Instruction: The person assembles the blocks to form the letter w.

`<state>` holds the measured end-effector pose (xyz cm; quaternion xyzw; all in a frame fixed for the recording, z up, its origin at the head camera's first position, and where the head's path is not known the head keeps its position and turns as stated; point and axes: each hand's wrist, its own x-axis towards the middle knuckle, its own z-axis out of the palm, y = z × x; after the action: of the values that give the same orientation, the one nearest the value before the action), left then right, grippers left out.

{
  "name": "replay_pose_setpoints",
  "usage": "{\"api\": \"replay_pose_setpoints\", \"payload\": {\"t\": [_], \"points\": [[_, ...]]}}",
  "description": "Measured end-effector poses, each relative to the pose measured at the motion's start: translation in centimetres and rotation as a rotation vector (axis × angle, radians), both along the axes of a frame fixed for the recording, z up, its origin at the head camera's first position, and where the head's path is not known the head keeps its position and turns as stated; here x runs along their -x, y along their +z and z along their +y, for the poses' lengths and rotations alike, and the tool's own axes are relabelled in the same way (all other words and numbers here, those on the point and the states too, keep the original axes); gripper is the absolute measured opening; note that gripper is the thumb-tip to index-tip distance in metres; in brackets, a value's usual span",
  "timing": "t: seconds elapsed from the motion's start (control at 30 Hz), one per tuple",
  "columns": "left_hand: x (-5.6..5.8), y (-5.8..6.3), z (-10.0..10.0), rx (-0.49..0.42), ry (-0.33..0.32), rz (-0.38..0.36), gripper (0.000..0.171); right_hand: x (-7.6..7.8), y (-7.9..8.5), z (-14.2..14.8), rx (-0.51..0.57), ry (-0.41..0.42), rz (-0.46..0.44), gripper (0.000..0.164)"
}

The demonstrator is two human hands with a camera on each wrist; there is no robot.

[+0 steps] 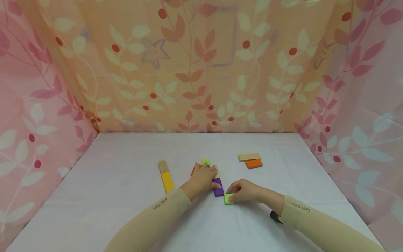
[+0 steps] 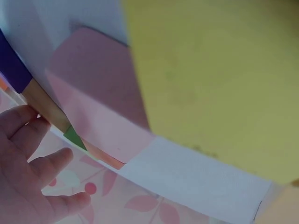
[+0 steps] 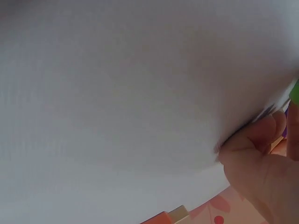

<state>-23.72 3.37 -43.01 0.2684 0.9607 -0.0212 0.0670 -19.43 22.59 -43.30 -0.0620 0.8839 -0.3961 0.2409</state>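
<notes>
My left hand point(image 1: 203, 176) rests over a line of blocks, fingers spread and fairly straight. Its thumb lies on a purple block point(image 1: 218, 191), and a fingertip touches the bare-wood block point(image 2: 46, 106) joined end to end with it. Beyond the fingers a light green block point(image 1: 205, 161) shows at the far end. An orange block point(image 1: 195, 169) is partly hidden behind this hand. My right hand point(image 1: 247, 190) pinches another light green block point(image 1: 228, 200) between thumb and fingers, close to the near end of the purple one. Only a corner of that green block point(image 3: 295, 93) appears in the right wrist view.
To the left, a wood block point(image 1: 163, 166) and a yellow block point(image 1: 167, 181) lie end to end. At the back right, a wood block point(image 1: 249, 157) touches an orange block point(image 1: 253, 163). The white tabletop point(image 1: 126, 150) meets patterned curtains point(image 1: 201, 87) at back and sides.
</notes>
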Motion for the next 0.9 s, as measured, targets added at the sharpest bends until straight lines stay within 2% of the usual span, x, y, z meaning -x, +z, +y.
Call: {"api": "replay_pose_setpoints", "payload": {"t": [0.23,0.33,0.47,0.73,0.9], "points": [[0.3,-0.2,0.0,0.013,0.000,0.013,0.080,0.4,0.2,0.8,0.057,0.018,-0.013,0.023],[0.3,-0.3,0.0,0.012,-0.004,0.024,0.079,0.7,0.4,1.6,0.066,-0.002,-0.021,0.026],[0.1,-0.2,0.0,0.009,-0.005,0.021,0.077,1.2,0.7,3.1,0.063,-0.080,-0.001,0.028],[0.1,-0.3,-0.1,0.003,-0.005,0.013,0.076,2.7,1.3,6.2,0.090,-0.260,0.131,0.029],[0.0,-0.2,-0.1,0.004,-0.006,0.011,0.077,3.7,1.2,7.9,0.101,-0.360,0.187,0.036]]}}
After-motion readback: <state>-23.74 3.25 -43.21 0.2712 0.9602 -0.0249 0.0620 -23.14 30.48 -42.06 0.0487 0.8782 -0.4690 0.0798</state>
